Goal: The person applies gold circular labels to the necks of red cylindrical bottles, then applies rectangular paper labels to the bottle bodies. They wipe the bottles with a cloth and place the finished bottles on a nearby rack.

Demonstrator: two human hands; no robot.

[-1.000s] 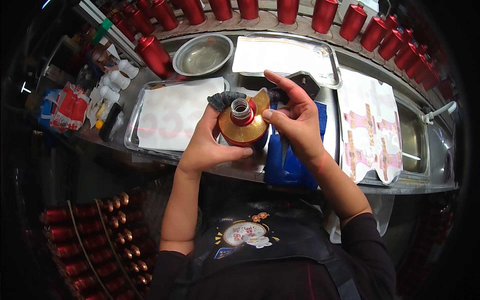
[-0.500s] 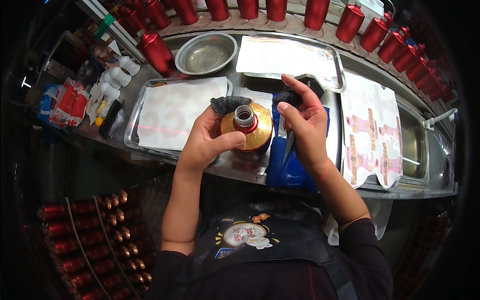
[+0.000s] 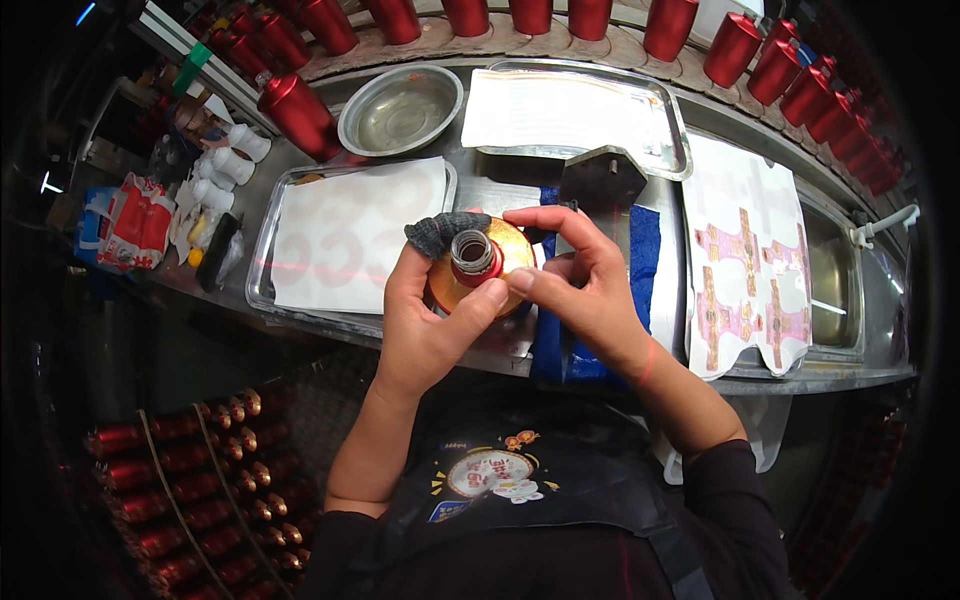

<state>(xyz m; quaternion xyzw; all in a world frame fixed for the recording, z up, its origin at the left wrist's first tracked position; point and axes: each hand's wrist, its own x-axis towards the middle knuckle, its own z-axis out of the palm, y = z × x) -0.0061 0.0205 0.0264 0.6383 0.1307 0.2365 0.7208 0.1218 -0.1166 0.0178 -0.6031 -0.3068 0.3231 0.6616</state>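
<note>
A red bottle point(image 3: 512, 244) with a gold shoulder and an uncapped clear threaded neck stands near the counter's front edge. My left hand point(image 3: 425, 320) wraps round its left side, thumb on the shoulder by the neck. A dark cloth cover point(image 3: 445, 232) sits on a finger of that hand. From the right, my right hand point(image 3: 590, 285) closes on the same bottle, its thumb on the gold shoulder and its index finger at the far rim. Its other fingers are partly hidden. Beneath the right hand lies a blue cloth point(image 3: 642, 260).
A black angled block point(image 3: 603, 178) stands behind my right hand. White sheets lie on a left tray point(image 3: 262, 240) and a back tray point(image 3: 672, 120). A metal bowl point(image 3: 400, 110) and another red bottle point(image 3: 298, 115) are at back left. Pink-gold labels point(image 3: 735, 255) lie right.
My right hand has moved left from above the blue cloth onto the bottle's shoulder. My left hand and the bottle have shifted slightly. Red bottles along the back have moved right.
</note>
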